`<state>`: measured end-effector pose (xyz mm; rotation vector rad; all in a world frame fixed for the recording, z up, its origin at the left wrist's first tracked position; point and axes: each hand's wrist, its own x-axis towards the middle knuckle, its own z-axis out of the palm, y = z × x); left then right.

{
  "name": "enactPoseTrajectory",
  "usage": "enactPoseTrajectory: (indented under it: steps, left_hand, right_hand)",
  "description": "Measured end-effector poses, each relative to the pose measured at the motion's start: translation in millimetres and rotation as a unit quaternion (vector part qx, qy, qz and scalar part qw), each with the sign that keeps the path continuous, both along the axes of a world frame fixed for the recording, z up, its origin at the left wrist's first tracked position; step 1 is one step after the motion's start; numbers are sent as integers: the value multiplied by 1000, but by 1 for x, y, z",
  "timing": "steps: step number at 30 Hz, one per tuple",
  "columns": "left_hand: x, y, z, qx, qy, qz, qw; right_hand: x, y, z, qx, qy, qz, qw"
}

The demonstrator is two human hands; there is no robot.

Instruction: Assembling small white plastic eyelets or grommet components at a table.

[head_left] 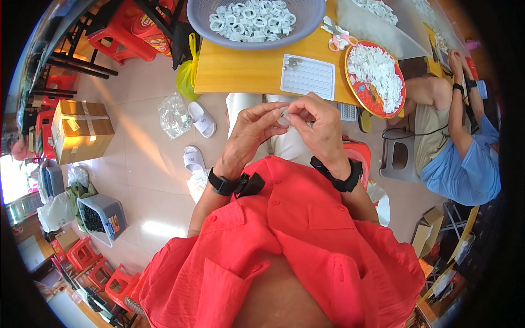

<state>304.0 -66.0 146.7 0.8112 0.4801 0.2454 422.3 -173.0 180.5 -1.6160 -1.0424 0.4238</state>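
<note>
In front of my red shirt, both hands meet over my lap, just off the near edge of the yellow table [240, 68]. My left hand [249, 128] pinches a small round whitish plastic part [283, 116] between thumb and fingers. My right hand [320, 126] grips the other side of it with closed fingertips, which partly hide it. Just beyond the hands lies a white tray [309, 87] with rows of small hollows and a few greyish bits at its upper left corner. A grey-purple basin [199, 16] heaped with white ring-shaped parts [254, 22] stands farther back.
Right of the tray, a red round plate [365, 101] holds many small white pieces, near pink-handled scissors [342, 41]. A co-worker in a blue shirt [462, 164] sits at the right. A yellow bag [187, 79], slippers [201, 119] and a cardboard box [82, 131] are at left.
</note>
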Motion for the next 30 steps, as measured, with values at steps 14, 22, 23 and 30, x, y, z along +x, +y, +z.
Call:
enactPoseTrajectory:
  steps: [14, 22, 23, 30]
  left_hand:
    - [5, -2, 1, 8, 27, 18, 999]
    - [9, -3, 1, 11, 28, 29, 999]
    - [8, -4, 1, 14, 25, 32, 999]
    - [9, -8, -1, 75, 49, 57, 994]
  right_hand:
    - [-4, 0, -15, 3, -35, -18, 999]
    - [-1, -4, -29, -26, 254, -49, 966]
    - [-2, -4, -29, -26, 261, -46, 964]
    - [-8, 0, -27, -26, 218, -67, 973]
